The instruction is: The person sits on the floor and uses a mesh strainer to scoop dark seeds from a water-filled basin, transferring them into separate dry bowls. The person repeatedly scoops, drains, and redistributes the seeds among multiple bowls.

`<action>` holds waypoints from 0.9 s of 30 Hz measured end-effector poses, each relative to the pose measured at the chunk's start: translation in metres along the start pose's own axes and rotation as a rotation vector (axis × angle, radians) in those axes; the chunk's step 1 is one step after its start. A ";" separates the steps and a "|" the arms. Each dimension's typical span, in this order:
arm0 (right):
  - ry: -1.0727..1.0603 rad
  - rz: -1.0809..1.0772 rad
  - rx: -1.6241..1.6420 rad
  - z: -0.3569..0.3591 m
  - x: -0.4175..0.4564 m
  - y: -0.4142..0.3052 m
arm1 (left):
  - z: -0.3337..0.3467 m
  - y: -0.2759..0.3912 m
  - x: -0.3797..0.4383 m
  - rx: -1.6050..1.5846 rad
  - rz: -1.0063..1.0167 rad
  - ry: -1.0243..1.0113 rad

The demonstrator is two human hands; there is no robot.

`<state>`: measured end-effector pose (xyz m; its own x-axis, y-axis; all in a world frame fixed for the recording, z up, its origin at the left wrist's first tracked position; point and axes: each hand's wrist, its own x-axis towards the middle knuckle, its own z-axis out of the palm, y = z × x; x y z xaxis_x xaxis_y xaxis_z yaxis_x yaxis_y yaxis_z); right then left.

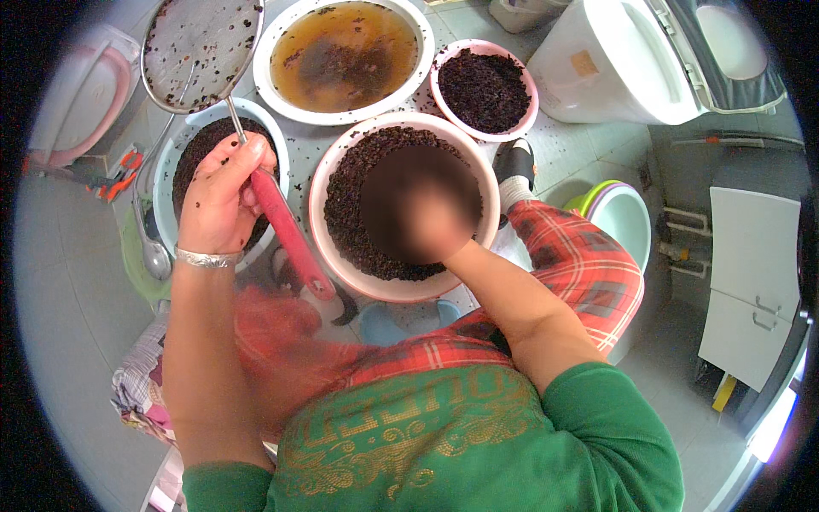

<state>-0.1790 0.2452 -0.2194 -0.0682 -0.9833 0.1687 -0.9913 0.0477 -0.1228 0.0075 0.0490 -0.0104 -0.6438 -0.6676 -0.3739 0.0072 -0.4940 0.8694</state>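
My left hand (227, 192) grips a round mesh strainer (201, 54) near the joint of its metal rod and red handle (291, 237). Dark bits cling to the mesh, which is raised beyond a light blue basin (165, 192) of dark grains. My right hand (438, 221) reaches into a large pink-rimmed basin (403, 291) of small dark grains; a blurred patch covers its fingers. Farther off stand a white basin (262, 70) of brown liquid with dark bits and a small pink basin (534, 96) heaped with dark, wet-looking matter.
A metal ladle (153, 256) lies left of the blue basin, near orange-handled tools (125, 173). A tall white bucket (576, 64) stands at the back right, stacked basins (624, 217) beside my knee. Dark bits lie scattered on the tiled floor (576, 144). A white cabinet (748, 256) is at the far right.
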 end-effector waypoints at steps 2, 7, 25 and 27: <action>0.112 0.002 0.029 0.018 0.002 0.001 | 0.000 0.001 -0.001 -0.001 0.004 -0.005; 0.081 -0.024 0.296 -0.030 0.024 -0.006 | -0.004 -0.004 -0.003 -0.006 -0.007 -0.014; -0.221 0.494 0.830 -0.043 0.030 -0.004 | -0.002 -0.051 0.018 0.775 0.836 -0.131; -0.324 0.593 0.921 -0.076 0.043 -0.019 | 0.003 -0.044 0.016 1.129 1.054 -0.004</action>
<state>-0.1719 0.2156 -0.1357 -0.3330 -0.8543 -0.3990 -0.3446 0.5042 -0.7919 -0.0055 0.0618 -0.0532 -0.7206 -0.4286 0.5451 -0.1170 0.8500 0.5136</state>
